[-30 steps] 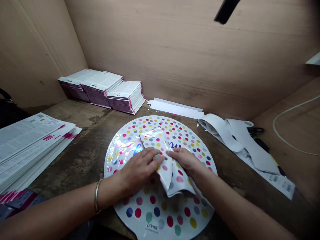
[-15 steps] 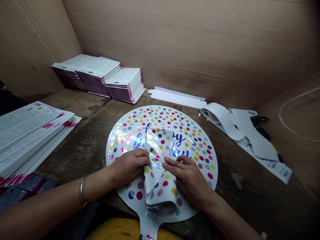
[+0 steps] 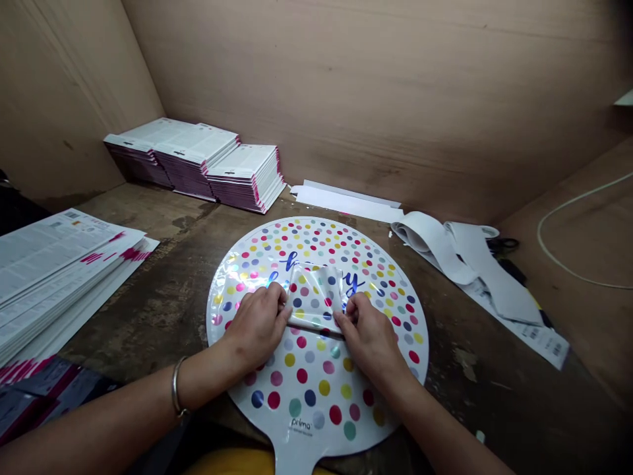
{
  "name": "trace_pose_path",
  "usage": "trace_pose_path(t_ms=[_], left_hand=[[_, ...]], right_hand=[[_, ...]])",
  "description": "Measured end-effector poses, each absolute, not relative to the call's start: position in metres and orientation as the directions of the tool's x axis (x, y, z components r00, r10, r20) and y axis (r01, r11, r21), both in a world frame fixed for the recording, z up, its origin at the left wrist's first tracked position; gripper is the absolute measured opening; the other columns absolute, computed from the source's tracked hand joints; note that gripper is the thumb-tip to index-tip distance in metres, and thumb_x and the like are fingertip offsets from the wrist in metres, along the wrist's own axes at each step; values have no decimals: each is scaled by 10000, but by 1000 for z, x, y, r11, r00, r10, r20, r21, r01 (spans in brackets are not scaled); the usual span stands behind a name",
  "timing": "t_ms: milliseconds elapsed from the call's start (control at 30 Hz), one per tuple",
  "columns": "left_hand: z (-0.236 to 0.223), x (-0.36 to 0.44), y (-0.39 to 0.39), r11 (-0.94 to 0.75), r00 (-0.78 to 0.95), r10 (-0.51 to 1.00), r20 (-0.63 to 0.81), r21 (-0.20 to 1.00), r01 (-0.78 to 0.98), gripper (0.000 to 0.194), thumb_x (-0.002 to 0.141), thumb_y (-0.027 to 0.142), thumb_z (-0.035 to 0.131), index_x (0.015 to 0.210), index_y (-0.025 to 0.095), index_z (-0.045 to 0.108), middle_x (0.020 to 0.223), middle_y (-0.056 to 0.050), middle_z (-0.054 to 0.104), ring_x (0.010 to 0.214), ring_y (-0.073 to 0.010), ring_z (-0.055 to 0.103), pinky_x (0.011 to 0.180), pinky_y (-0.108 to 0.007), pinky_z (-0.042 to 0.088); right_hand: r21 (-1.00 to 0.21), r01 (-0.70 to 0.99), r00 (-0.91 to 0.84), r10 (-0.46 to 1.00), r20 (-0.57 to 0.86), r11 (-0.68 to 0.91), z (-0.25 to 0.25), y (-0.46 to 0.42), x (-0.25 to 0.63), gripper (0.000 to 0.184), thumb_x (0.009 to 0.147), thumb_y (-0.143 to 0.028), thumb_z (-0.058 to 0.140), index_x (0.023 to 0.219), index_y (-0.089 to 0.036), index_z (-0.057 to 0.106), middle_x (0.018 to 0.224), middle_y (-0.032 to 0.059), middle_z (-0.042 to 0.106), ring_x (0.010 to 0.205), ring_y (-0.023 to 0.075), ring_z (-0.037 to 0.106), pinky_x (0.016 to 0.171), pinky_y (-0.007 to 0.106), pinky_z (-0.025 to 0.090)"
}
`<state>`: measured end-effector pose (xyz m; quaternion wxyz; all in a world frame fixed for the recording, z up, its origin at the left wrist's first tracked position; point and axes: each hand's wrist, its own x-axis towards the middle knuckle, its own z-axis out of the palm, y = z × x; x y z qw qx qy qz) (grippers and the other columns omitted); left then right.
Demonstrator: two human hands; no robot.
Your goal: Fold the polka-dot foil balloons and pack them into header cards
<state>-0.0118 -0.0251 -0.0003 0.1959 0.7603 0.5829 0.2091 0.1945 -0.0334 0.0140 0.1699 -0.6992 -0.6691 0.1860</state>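
A flat white foil balloon (image 3: 324, 387) with coloured dots and blue lettering lies on the table, its tail towards me. On top of it sits a second dotted foil balloon (image 3: 311, 290), folded into a small packet that covers part of the lettering. My left hand (image 3: 261, 323) pinches the packet's left edge between thumb and fingers. At the opposite edge, my right hand (image 3: 368, 333) grips the near right corner in the same way. Both hands rest low over the flat balloon.
Stacks of printed white cards (image 3: 242, 165) stand at the back left. More printed sheets (image 3: 54, 264) lie in a pile at the left. White paper strips (image 3: 346, 200) lie along the back wall, and a loose label roll (image 3: 475, 257) is at the right, near black-handled scissors (image 3: 504, 244).
The packet's near end has been folded away from me, making it shorter. Both hands now pinch its sides, and the printing near the flat balloon's tail shows.
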Motion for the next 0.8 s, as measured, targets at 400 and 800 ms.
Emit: trace_pose_path(t_ms=[400, 800], left_hand=[[-8, -12, -16, -769, 733, 596, 328, -29, 639, 311, 911, 135, 403, 1188, 204, 528, 1412, -69, 412, 1343, -272, 273, 1106, -524, 119], [1, -3, -4, -714, 693, 697, 185, 263, 648, 437, 799, 344, 563, 1189, 152, 518, 1147, -121, 600, 1081, -266, 545, 993, -441, 352]], right_hand=[[-166, 913, -323, 909, 263, 372, 0, -30, 199, 266, 893, -210, 420, 1023, -207, 652, 1327, 91, 510, 1296, 303, 345, 1029, 488, 319], [-340, 779, -540, 839, 63, 527, 0, -15, 218, 585, 763, -159, 525, 1342, -172, 446, 1400, 92, 447, 1336, 249, 315, 1103, 466, 261]])
